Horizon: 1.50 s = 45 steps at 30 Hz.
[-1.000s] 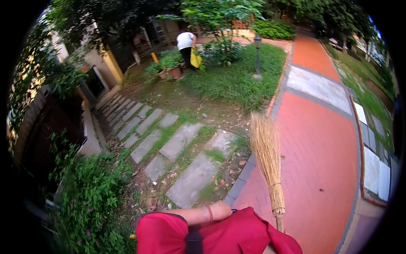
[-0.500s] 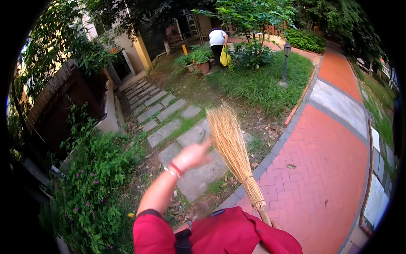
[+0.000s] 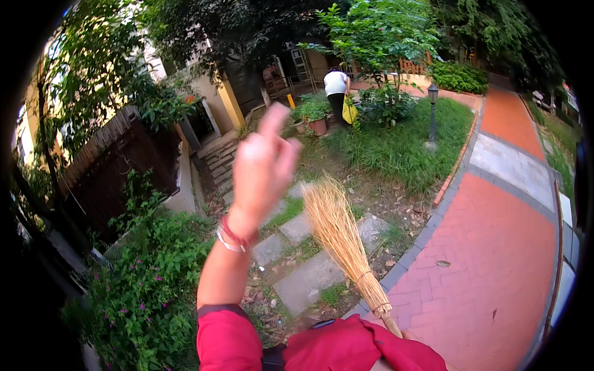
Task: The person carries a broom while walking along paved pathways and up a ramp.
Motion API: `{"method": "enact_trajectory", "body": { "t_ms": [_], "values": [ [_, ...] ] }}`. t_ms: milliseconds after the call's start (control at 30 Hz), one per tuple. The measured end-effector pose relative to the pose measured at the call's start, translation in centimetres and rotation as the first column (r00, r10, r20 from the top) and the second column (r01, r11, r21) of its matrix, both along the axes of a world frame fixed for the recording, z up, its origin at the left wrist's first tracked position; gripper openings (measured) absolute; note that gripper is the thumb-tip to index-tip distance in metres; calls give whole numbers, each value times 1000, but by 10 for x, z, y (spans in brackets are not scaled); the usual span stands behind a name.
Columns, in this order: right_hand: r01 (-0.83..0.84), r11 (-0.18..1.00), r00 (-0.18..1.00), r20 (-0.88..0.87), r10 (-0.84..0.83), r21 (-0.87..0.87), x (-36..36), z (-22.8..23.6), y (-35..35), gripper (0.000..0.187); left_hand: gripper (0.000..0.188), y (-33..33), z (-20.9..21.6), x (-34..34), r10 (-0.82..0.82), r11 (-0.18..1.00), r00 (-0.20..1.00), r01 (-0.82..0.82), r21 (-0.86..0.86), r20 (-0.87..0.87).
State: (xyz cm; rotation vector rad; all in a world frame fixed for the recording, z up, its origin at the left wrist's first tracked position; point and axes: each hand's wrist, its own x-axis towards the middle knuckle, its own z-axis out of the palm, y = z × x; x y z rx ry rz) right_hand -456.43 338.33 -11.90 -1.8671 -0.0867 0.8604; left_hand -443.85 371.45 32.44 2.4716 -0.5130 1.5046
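Observation:
My left hand (image 3: 263, 167) is raised in front of me, somewhat smeared by motion. Its index finger stretches out and away, another finger or the thumb stands apart from it, and nothing is held. Red and white bands circle that wrist. A straw broom (image 3: 340, 238) slants up from the lower right, bristles upward and bound near the handle. Only a sliver of my right hand (image 3: 408, 335) shows beside the broom's handle, around which it is closed; red clothing hides the rest. Ahead, a person (image 3: 336, 93) in a white top bends over with a yellow bag (image 3: 350, 111).
Stone slabs (image 3: 309, 281) lead through soil toward a doorway. A red brick path (image 3: 464, 272) curves along the right. A lamp post (image 3: 432, 117) rises from grass, near a small tree (image 3: 380, 37). Flowering bushes (image 3: 142, 290) and a dark fence (image 3: 114, 161) line the left.
My left hand has risen from beside the broom's bristles, now pointing farther up and away. The whole view has shifted slightly; the broom stays in my right hand.

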Motion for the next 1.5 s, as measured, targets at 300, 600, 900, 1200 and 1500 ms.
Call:
{"method": "enact_trajectory", "body": {
  "t_ms": [300, 600, 900, 1200, 1500],
  "values": [
    [405, 799, 900, -39, -435, 445, -59, -16, -8, 56, 44, -89, -302, -59, -200, 643, 337, 753, 136, -920],
    [875, 440, 484, -392, -782, 202, -146, -4, -60, 36, 28, -144, -368, -85, -304, 531, 74, 841, -105, -950],
    [968, -245, -219, -308, -926, 46, -303, -7, -143, 25, 29, -196, -387, -115, -266, 386, -62, 908, -165, -962],
    [824, -562, -516, -491, -701, -63, -423, -154, -270, 12, 37, -174, -384, -112, -29, 584, -75, 808, -78, -997],
    [1000, 8, -13, -764, -646, -25, -212, -323, -145, 22, 41, -191, -361, -97, 14, 587, 4, 809, 12, -1000]
  ]
}}
